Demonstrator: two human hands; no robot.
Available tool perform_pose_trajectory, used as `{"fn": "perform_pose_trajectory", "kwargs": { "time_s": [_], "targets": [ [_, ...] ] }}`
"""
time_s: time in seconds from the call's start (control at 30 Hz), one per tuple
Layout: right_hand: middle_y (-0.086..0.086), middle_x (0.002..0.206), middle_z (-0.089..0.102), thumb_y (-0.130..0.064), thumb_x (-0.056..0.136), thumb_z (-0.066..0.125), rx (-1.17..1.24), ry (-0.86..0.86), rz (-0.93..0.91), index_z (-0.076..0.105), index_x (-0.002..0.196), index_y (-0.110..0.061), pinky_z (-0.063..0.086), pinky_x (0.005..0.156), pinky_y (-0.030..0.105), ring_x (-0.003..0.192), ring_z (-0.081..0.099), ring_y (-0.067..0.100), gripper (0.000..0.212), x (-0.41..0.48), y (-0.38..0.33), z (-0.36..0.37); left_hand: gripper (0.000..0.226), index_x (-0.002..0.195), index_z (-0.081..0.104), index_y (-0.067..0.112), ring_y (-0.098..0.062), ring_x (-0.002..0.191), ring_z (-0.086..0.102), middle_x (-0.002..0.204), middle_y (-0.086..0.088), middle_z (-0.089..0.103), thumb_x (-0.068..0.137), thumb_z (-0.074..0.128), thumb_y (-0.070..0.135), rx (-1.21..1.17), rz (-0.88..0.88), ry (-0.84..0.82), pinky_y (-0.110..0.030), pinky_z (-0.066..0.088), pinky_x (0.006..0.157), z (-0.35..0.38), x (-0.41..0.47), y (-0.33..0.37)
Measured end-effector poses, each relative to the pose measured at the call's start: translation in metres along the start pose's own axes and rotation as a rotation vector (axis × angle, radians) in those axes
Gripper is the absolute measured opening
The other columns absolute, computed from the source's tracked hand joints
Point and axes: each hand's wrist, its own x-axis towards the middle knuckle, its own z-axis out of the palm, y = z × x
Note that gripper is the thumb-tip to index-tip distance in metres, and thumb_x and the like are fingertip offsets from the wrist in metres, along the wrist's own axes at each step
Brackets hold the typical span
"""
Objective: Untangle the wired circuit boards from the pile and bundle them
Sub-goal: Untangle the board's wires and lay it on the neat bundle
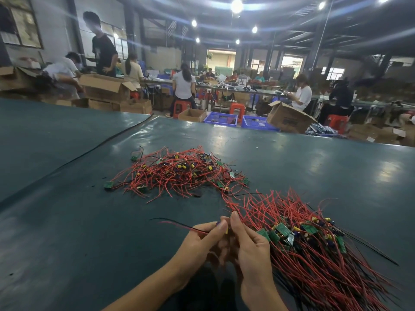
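Both hands, near centre: one board pinched between them.
Your left hand (199, 242) and right hand (252, 246) curl their fingers round a small board (226, 230), with its wires (179, 225) trailing left. Ease it free slowly, then lay it on the bundle (314, 245) at right. The pile (179, 173) lies farther off on the surface (78, 221).

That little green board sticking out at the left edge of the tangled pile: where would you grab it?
Probably the green board itself, pinched across its edges, coming from the left. It lies on the table just outside the pile, and its red wires trail rightward into the tangle, so that side is open.
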Motion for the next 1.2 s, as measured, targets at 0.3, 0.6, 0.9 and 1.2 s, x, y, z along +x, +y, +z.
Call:
{"fn": "perform_pose_trajectory", "kwargs": {
  "time_s": [0.3, 0.6, 0.9, 1.2],
  "targets": [
    [-0.009, 0.047, 0.041, -0.036, 0.073, 0.069, 0.250, 0.267, 0.030, 0.075, 0.081, -0.009, 0.024, 0.031, 0.014, 0.033, 0.028, 0.002, 0.029, 0.019, -0.014, -0.025, 0.038, 0.046, 0.058, 0.015, -0.012, 0.037, 0.045, 0.046, -0.002, 0.050, 0.081, 0.060, 0.031, 0.064, 0.234, 0.220, -0.020, 0.038, 0.042, -0.002, 0.005, 0.008],
    [-0.006, 0.052, 0.049, -0.056, 0.067, 0.071, 0.053, 0.141, -0.097, 0.075, 0.076, -0.008, 0.036, 0.039, 0.016, 0.041, 0.036, 0.005, 0.049, 0.012, -0.009, -0.021, 0.039, 0.054, 0.061, 0.015, -0.017, 0.044, 0.048, 0.050, -0.008, 0.055, 0.087, 0.054, 0.036, 0.093, 0.243, 0.115, -0.025, 0.040, 0.048, -0.007, 0.003, 0.012],
    [-0.008, 0.054, 0.056, -0.039, 0.080, 0.066, 0.023, 0.123, -0.173, 0.080, 0.077, -0.017, 0.037, 0.042, 0.015, 0.044, 0.047, 0.003, 0.027, 0.010, -0.009, -0.018, 0.041, 0.055, 0.058, 0.011, -0.016, 0.045, 0.051, 0.052, -0.006, 0.054, 0.089, 0.059, 0.033, 0.139, 0.222, 0.066, -0.024, 0.044, 0.050, -0.006, 0.002, 0.015],
    [-0.005, 0.055, 0.046, -0.051, 0.076, 0.067, 0.072, 0.126, -0.204, 0.075, 0.072, -0.009, 0.031, 0.036, 0.016, 0.040, 0.034, 0.004, 0.043, 0.014, -0.010, -0.025, 0.049, 0.055, 0.062, 0.019, -0.016, 0.046, 0.051, 0.053, -0.007, 0.058, 0.092, 0.056, 0.049, 0.096, 0.209, 0.057, -0.023, 0.044, 0.050, -0.011, 0.005, 0.010]
  ]
}}
